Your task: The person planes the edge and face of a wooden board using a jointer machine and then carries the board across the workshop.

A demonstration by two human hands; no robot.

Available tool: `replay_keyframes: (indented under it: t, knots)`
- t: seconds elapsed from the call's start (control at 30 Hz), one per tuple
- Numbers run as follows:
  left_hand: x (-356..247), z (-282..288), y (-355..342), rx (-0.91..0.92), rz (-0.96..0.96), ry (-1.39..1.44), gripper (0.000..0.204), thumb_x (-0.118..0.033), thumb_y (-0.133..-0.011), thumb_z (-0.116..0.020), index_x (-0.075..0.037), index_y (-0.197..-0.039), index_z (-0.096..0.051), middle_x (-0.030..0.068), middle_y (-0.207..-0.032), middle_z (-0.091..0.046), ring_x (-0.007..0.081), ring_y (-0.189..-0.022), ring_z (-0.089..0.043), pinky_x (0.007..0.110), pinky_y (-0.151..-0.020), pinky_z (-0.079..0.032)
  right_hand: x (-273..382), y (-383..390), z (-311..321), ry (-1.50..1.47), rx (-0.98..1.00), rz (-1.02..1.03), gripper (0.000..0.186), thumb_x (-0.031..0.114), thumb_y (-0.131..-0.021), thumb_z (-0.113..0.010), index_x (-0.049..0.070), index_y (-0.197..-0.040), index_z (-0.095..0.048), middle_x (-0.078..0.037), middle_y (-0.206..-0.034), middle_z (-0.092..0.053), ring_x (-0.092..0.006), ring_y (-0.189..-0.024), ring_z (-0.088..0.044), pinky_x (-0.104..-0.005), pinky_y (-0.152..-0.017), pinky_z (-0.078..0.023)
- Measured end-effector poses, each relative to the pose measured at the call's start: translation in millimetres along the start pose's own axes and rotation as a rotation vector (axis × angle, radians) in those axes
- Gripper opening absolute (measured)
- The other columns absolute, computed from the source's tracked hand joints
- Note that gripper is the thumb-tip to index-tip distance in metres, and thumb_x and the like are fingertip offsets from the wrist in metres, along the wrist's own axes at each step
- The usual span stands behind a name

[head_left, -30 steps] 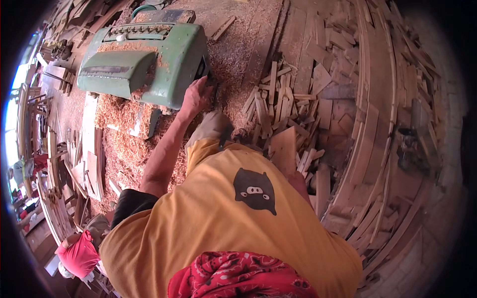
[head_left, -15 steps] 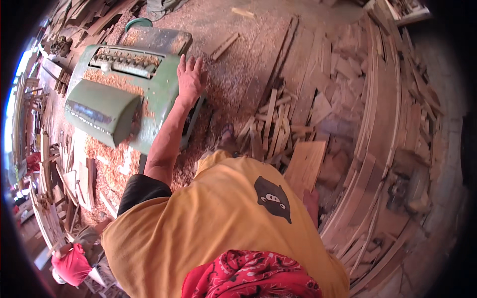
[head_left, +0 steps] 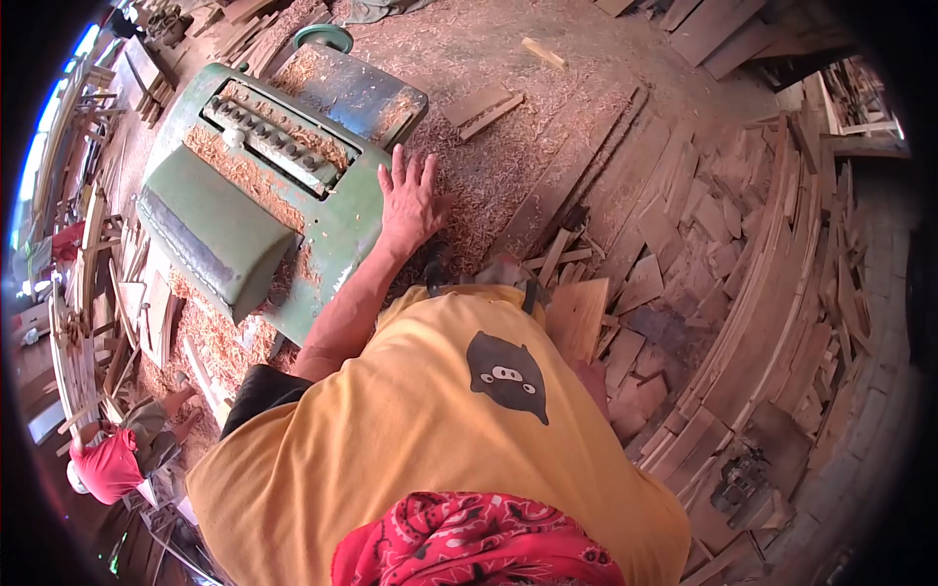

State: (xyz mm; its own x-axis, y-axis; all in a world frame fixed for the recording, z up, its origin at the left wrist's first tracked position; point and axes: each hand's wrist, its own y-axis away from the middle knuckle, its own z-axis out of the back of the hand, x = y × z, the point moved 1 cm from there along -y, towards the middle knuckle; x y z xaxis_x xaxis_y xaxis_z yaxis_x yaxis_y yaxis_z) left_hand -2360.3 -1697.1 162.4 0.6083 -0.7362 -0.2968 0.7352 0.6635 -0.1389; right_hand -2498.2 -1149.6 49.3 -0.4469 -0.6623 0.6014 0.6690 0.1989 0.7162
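My left hand (head_left: 410,203) is stretched out with its fingers spread, at the right edge of a green planer machine (head_left: 344,256); whether it presses on the edge I cannot tell. Wood shavings lie over the machine's top, around a slot with a row of bolts (head_left: 278,139) and a rounded green hood (head_left: 217,220). On my right side, partly behind my yellow shirt, my right hand (head_left: 592,379) is closed on the near end of a smooth wooden board (head_left: 576,314). Its fingers are mostly hidden.
Scrap wood (head_left: 674,220) covers the floor to the right, beside long stacked planks (head_left: 747,283). A small board (head_left: 479,109) lies among shavings beyond the machine. A green handwheel (head_left: 323,37) stands at its far end. At lower left is another person in a red shirt (head_left: 106,465).
The view has shifted, so the machine sits further right in the picture. My left hand remains by its edge, fingers spread wider. The board at my right side shows closer to my body.
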Motion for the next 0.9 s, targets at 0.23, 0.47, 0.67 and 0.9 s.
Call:
replay_keyframes:
  t: [0.23, 0.47, 0.67, 0.9]
  knots:
    - [1, 2, -11, -0.099, 0.030, 0.118, 0.074, -0.046, -0.089, -0.068, -0.004, -0.144, -0.044, 0.0211, -0.149, -0.040, 0.0451, -0.148, -0.019, 0.062, -0.118, -0.018, 99, -86, -8, 0.001, 0.087, 0.222, 0.022, 0.015, -0.094, -0.059, -0.001, -0.107, -0.063, 0.001, -0.076, -0.058, -0.0067, -0.062, -0.052, -0.0254, -0.052, -0.042]
    - [6, -10, -38, -0.285, 0.095, 0.243, 0.067, -0.026, -0.084, -0.077, -0.001, -0.138, -0.048, 0.0228, -0.143, -0.046, 0.0491, -0.143, -0.029, 0.061, -0.115, -0.029, 230, -200, -27, 0.581, 0.095, 0.084, 0.020, 0.018, -0.087, -0.063, -0.001, -0.094, -0.066, -0.003, -0.074, -0.061, -0.0103, -0.066, -0.057, -0.0302, -0.056, -0.047]
    - [27, -37, -130, -0.729, 0.284, 0.204, 0.035, -0.001, -0.076, -0.069, 0.001, -0.111, -0.064, 0.0191, -0.111, -0.064, 0.0429, -0.112, -0.060, 0.052, -0.098, -0.049, 324, -358, -39, 0.734, 0.214, 0.305, 0.021, 0.018, -0.086, -0.063, -0.001, -0.094, -0.067, -0.004, -0.075, -0.063, -0.0127, -0.067, -0.059, -0.0323, -0.058, -0.049]
    - [40, -53, -346, -0.696, 0.206, 0.549, 0.019, 0.001, -0.079, -0.074, -0.002, -0.096, -0.066, 0.0161, -0.097, -0.065, 0.0362, -0.096, -0.065, 0.042, -0.080, -0.054, 485, -547, -61, 0.839, 0.357, 0.554, 0.022, 0.018, -0.084, -0.063, -0.001, -0.093, -0.068, -0.006, -0.076, -0.065, -0.0155, -0.069, -0.061, -0.0348, -0.061, -0.050]
